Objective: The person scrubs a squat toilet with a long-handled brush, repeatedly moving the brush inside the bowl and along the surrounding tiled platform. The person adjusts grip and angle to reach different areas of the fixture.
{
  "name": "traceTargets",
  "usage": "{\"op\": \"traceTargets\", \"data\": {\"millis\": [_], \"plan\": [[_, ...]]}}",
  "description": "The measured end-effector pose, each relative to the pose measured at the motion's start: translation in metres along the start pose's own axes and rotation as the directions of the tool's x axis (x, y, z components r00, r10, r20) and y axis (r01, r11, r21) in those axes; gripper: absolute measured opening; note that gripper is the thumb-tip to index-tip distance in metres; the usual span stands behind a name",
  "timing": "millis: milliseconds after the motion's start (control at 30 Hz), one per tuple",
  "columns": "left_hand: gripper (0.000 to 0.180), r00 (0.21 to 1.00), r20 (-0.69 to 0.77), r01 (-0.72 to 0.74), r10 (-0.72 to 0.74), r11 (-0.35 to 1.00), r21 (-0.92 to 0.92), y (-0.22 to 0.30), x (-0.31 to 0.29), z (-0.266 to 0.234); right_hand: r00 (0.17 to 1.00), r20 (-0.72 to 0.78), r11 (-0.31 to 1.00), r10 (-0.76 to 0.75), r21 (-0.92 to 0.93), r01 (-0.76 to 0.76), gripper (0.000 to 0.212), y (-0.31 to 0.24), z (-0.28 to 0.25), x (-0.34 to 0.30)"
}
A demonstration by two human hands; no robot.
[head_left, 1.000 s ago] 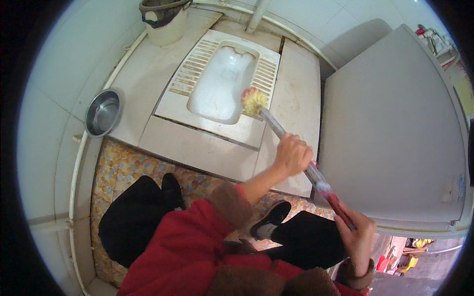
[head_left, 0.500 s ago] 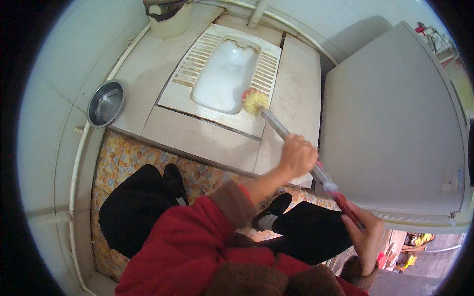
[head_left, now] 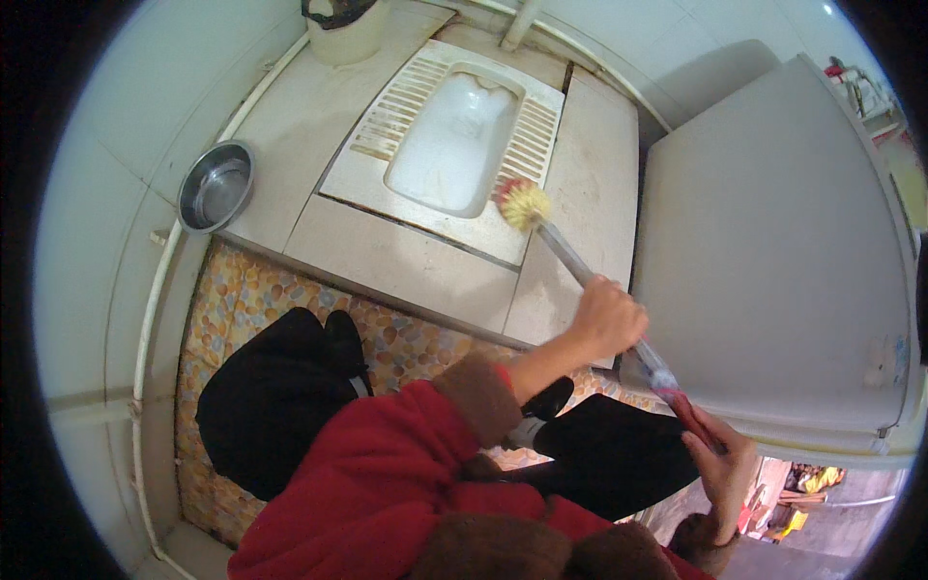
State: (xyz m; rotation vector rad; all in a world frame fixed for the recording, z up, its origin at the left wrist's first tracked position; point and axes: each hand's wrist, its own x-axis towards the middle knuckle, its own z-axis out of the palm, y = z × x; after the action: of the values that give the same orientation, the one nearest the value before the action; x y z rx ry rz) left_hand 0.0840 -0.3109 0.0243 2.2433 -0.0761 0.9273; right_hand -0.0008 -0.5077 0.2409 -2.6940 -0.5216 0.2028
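Observation:
A toilet brush with a long greyish handle slants across the view. Its round head of yellow and red bristles is at the near right corner of a white squat toilet, beside the basin; I cannot tell whether it touches the surface. My left hand is closed round the middle of the handle. Lower down, my right hand grips the red end of it. The toilet's basin is white inside, with brownish stains on the ribbed footrests along both sides.
A metal bowl stands at the left by the wall pipe. At the far left is a pale bin with a dark liner. A large grey-white cabinet-like box rises close on the right. A raised step edge borders the pebble-patterned floor.
The brush head has moved slightly right, away from the basin's edge. Both hands keep their hold on the handle, and the whole view has shifted a little.

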Motion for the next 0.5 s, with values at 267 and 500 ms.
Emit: {"op": "traceTargets", "data": {"millis": [267, 500], "plan": [[0.031, 0.993, -0.117, -0.009, -0.003, 0.995, -0.104, -0.01, -0.006, -0.006, 1.0, -0.008, 0.999, -0.02, 0.038, 0.02, 0.038, 0.008, 0.01, 0.002], [0.032, 0.999, 0.043, 0.01, -0.008, 0.999, -0.05, 0.001, 0.008, 0.014, 0.998, -0.032, 0.997, 0.047, 0.061, -0.045, 0.038, 0.004, 0.002, -0.002]]}}
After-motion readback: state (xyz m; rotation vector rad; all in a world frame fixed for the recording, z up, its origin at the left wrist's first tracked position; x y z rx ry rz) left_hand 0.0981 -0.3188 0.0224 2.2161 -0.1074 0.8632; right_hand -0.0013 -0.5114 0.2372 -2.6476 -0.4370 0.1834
